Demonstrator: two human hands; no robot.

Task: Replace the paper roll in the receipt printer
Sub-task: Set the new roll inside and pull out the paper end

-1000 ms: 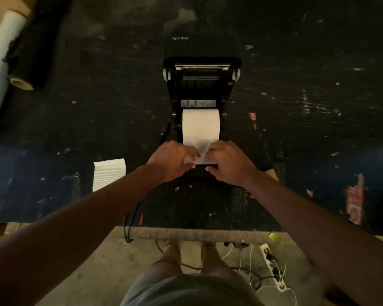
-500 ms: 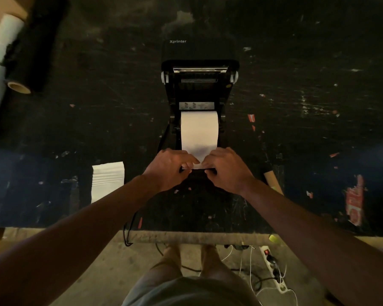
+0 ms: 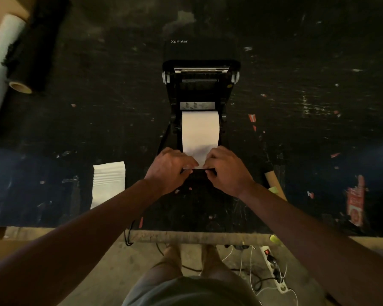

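Where left hand [image 3: 168, 170], right hand [image 3: 227, 171] pinch paper [image 3: 200, 133], leading edge hidden

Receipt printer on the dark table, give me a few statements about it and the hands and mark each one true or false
1. The printer's lid is open. True.
2. The left hand and right hand both pinch the near end of the white paper. True.
3. The paper compartment is empty. False: white paper fills it and runs forward to the fingers.
4. A stack of white paper lies to the right of the printer. False: it lies to its left, near the left forearm.
5. A white power strip lies on the floor below the table edge. True.
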